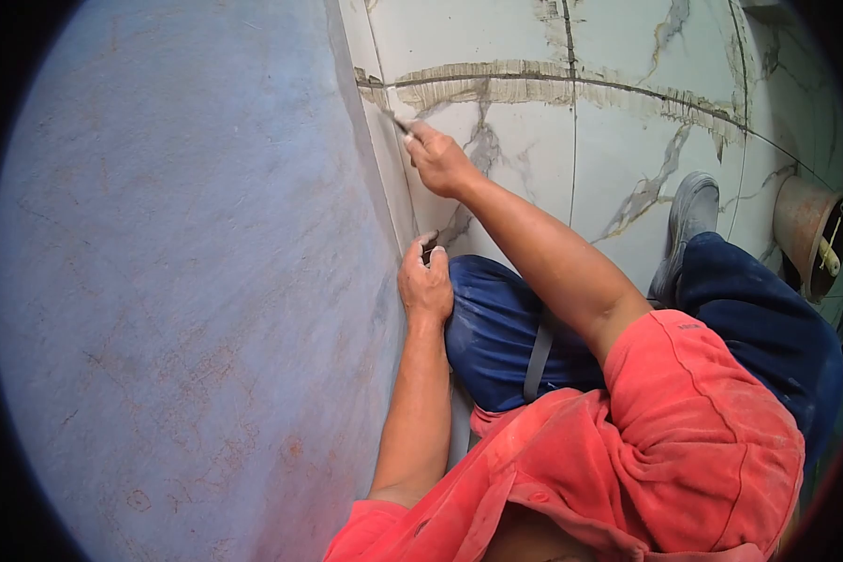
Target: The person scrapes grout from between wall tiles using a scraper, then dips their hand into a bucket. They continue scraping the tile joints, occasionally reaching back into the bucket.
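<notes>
Shirt front (534,478), loose and red, nearest the body; possible drag of a low fold across wet residue on leaning further forward. Next, bent knee in blue trousers (487,323), close to the wall base; likely cause of smearing or lost balance on any sideways shift of weight. Left hand (426,292) beside the wall base, just ahead of the knee, fingers curled and thumb apart from them; cannot tell from this angle about anything between the fingertips. Risk of scuffed knuckles there, owing to tight clearance. Right hand (440,161) farther out, clenched around a thin tool (401,125), tip pointing into the corner by the narrow border strip (384,155). Possible chipping of the tile edge or gouging of the joint, from too steep an angle or too much force; possible scratching of the blue wall (197,244), from a slip leftward. Just beyond, smeared grey band (496,91) along both sides of the long joint; liable to harden into haze if left on the glossy tile (525,150). Off to the right, grey shoe (695,201) on tile, well short of the band; bucket (801,220) past it, pale handle inside, exposed to a knock from a careless foot.
</notes>
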The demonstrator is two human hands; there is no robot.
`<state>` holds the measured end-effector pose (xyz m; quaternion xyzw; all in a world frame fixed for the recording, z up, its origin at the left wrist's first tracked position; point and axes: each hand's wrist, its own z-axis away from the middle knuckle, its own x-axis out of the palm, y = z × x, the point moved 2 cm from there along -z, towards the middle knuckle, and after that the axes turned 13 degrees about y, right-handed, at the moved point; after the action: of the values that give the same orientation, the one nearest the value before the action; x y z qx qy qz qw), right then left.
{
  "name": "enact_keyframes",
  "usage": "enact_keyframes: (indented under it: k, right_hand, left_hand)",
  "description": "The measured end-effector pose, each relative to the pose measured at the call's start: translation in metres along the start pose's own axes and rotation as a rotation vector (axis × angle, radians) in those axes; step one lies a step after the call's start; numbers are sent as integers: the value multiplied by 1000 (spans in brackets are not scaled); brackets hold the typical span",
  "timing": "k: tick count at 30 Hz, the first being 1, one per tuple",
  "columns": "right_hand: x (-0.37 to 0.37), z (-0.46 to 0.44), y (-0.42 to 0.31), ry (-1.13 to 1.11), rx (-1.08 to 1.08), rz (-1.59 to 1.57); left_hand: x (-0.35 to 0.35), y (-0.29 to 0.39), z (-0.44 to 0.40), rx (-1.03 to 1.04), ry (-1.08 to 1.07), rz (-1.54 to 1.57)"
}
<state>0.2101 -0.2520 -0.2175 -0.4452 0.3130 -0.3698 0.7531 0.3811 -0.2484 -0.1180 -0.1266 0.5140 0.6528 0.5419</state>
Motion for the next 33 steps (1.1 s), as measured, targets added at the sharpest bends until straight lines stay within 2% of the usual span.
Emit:
enact_keyframes:
  k: [1,2,3,5,6,7,9,12,15,19,21,23,24,27,33]
  right_hand:
    - [-3,-3,-2,32,-28,-20]
    - [-3,-15,-4,-7,102,63]
    - [0,-23,-13,-10,108,59]
    - [2,-35,-34,80,202,-113]
    - [-4,-33,-55,-36,349,-140]
    - [3,-37,-46,-39,340,-138]
    - [21,-44,-32,124,41,-61]
    - [30,-34,-21,182,-39,-52]
    - [29,-22,2,156,-49,-1]
    - [-6,-11,-14,-12,-15,-9]
    - [-1,-25,-20,6,34,-31]
    - [5,-42,-36,26,221,-158]
    - [17,-54,-25,112,52,-92]
    - [35,-51,-22,197,-50,-7]
    - [29,-36,-22,101,-26,28]
  left_hand:
    - [0,-1,0,-5,-2,-4]
    - [0,-2,1,-12,-11,4]
    - [-1,0,0,-14,-16,13]
    - [-2,-1,-1,-16,-15,0]
    - [-2,0,-1,-24,-17,-8]
    - [-2,2,0,-21,-10,-2]
    - [-3,3,1,-24,-15,-17]
    - [0,-4,0,14,13,15]
    - [3,-11,-3,12,14,41]
    - [1,-4,-2,-29,-8,31]
    - [-1,-3,-1,-18,-20,23]
    - [-1,0,0,-32,-14,28]
    - [-2,1,0,-47,-5,38]
    - [-1,-1,-1,-16,2,29]
    - [3,-4,-3,-1,6,55]
